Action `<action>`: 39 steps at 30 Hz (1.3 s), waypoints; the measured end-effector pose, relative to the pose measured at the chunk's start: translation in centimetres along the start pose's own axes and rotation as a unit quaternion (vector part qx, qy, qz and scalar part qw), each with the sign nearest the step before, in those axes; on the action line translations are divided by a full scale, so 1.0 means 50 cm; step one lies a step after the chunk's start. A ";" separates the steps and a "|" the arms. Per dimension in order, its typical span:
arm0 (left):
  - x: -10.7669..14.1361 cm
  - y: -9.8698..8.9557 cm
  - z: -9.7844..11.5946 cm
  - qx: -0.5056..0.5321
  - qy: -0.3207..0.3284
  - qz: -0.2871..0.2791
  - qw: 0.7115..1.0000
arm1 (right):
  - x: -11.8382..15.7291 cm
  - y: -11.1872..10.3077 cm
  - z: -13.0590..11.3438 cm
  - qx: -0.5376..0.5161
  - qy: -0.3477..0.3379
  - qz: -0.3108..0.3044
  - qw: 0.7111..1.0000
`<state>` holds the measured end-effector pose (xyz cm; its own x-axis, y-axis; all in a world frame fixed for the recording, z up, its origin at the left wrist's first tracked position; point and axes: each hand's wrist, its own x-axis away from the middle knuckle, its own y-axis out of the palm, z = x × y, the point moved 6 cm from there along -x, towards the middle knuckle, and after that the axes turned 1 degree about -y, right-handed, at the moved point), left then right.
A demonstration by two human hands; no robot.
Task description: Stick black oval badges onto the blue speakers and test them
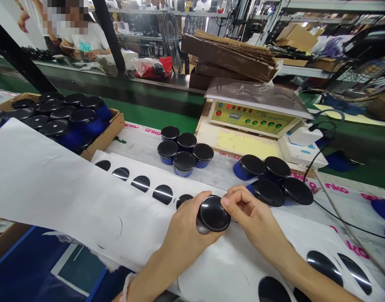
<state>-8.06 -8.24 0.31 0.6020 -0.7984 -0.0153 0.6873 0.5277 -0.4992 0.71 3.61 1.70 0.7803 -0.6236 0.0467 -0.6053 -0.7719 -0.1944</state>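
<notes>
My left hand (188, 224) is wrapped round a short round part (215, 213) with a glossy black top, held tilted above white backing paper. My right hand (247, 207) is closed, its thumb against the right edge of that black top and its other fingers curled behind. What lies under those fingertips is hidden. Beneath both hands, the sheet of backing paper (142, 222) carries round black stickers (162, 194), partly covered by a folded-over flap. To the right stand several blue parts with black tops (271, 192); another group (183, 162) is farther back.
At the left, a cardboard box (117, 126) holds many more blue, black-topped parts. Behind the right group stands a control box (247, 115) with lit buttons and a cable. Flattened cardboard (230, 54) is stacked behind it. A person (85, 40) sits across the bench.
</notes>
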 end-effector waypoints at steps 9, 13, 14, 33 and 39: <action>-0.002 -0.001 0.006 -0.016 -0.001 0.006 1.000 | 0.012 -0.001 -0.005 0.054 -0.060 0.004 0.997; -0.001 0.000 0.004 -0.015 0.007 0.013 1.000 | 0.012 -0.003 -0.008 0.068 -0.079 0.003 0.995; 0.000 0.000 0.004 -0.015 0.009 0.015 1.000 | 0.010 -0.002 -0.008 0.069 -0.081 0.001 0.994; 0.002 0.004 0.000 -0.030 0.003 0.007 1.000 | 0.016 -0.001 -0.025 0.145 -0.145 0.009 0.979; 0.008 0.008 -0.002 -0.050 0.042 0.010 0.998 | 0.018 0.003 -0.038 0.198 -0.167 0.007 0.966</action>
<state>-7.58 -8.34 0.02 0.5759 -0.8118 -0.0964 0.6288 0.5152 -0.5824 1.05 2.70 3.57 0.8197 -0.5078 -0.2652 -0.5602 -0.6140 -0.5561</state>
